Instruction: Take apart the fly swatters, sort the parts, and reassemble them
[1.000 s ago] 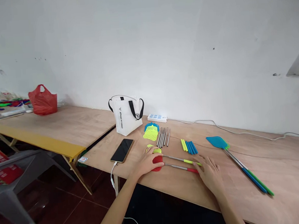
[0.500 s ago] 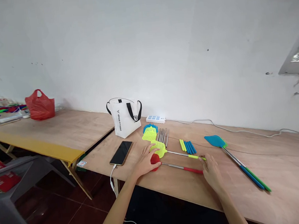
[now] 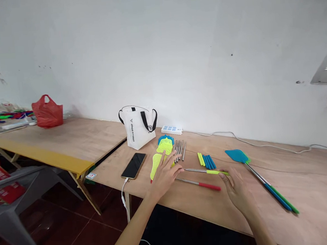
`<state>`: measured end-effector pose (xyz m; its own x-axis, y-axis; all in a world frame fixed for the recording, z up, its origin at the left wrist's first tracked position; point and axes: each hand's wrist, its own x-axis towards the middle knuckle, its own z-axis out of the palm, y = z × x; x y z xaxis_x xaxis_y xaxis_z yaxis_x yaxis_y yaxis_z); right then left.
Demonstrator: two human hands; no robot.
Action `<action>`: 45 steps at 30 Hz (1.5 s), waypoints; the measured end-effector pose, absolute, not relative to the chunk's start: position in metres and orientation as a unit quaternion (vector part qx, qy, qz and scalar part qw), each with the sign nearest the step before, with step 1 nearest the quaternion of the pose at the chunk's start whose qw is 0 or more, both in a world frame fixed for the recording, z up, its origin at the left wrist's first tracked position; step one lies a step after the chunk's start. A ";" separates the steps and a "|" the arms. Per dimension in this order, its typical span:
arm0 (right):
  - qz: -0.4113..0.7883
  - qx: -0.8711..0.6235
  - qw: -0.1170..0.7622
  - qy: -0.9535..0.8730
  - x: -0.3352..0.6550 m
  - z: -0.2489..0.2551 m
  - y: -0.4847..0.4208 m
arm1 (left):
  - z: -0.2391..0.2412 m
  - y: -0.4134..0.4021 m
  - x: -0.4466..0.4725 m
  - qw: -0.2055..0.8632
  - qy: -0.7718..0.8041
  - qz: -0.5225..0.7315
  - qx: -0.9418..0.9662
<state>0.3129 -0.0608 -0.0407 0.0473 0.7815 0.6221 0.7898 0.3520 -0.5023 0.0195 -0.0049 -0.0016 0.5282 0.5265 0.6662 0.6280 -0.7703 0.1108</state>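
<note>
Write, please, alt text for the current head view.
A person's left hand and right hand are at opposite ends of a yellow-handled flyswatter over a wooden table, beside a red-handled one. Nearby are metal rods, yellow and blue tubes, two more flyswatters, a phone and a white bag.

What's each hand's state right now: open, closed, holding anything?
Left hand: fingers spread at the yellow fly swatter's head end; grip can't be told.
Right hand: closed on the end of that swatter's yellow handle.
</note>
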 end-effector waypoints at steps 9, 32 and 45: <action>-0.177 -0.555 0.281 -0.763 0.276 -0.020 -0.082 | -0.005 -0.018 0.034 0.069 -0.294 -0.357 -0.884; -0.082 -0.641 0.378 -0.663 0.437 -0.055 -0.075 | 0.031 -0.001 -0.051 0.052 -0.341 -0.363 -0.866; -0.037 -0.562 0.333 -0.757 0.285 -0.046 -0.066 | 0.003 -0.015 0.013 0.030 -0.294 -0.351 -0.888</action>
